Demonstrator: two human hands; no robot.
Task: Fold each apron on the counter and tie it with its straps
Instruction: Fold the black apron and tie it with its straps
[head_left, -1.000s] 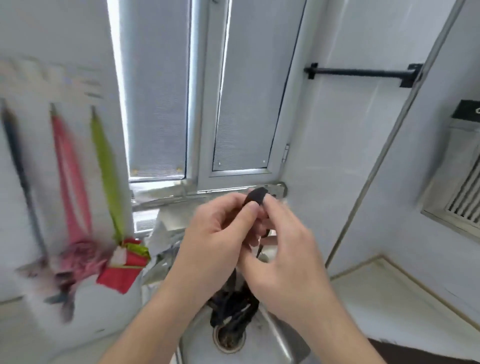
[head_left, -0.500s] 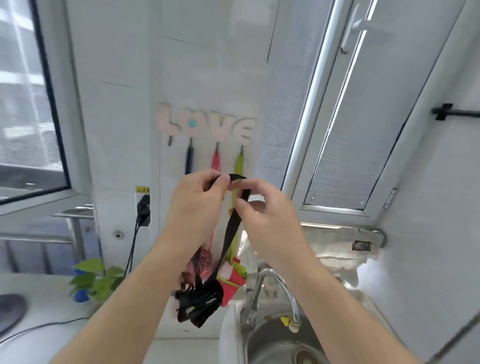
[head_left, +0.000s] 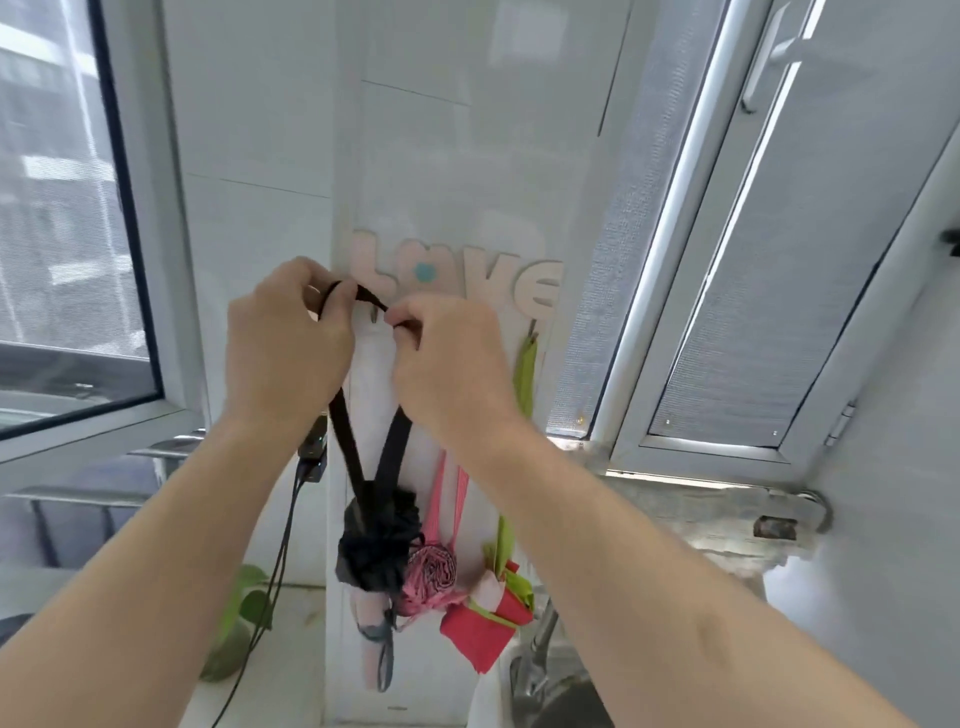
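A rolled black apron hangs by its black neck strap. My left hand and my right hand both pinch the top of that strap loop, held up against the pale "Love" hook rack on the white wall. The strap's top lies at the rack's left hooks, which my fingers partly hide. A rolled pink apron hangs beside the black one by pink straps. To the right, a red and green folded apron hangs on a green strap.
A window stands at left and a screened window frame at right. A black plug with cable hangs on the wall. A green plant sits at lower left. A tap and sink are at bottom right.
My view swung from the sink and right wall to the hook rack. Both hands rose with the black strap, lifting the rolled black apron up to the rack's left hooks.
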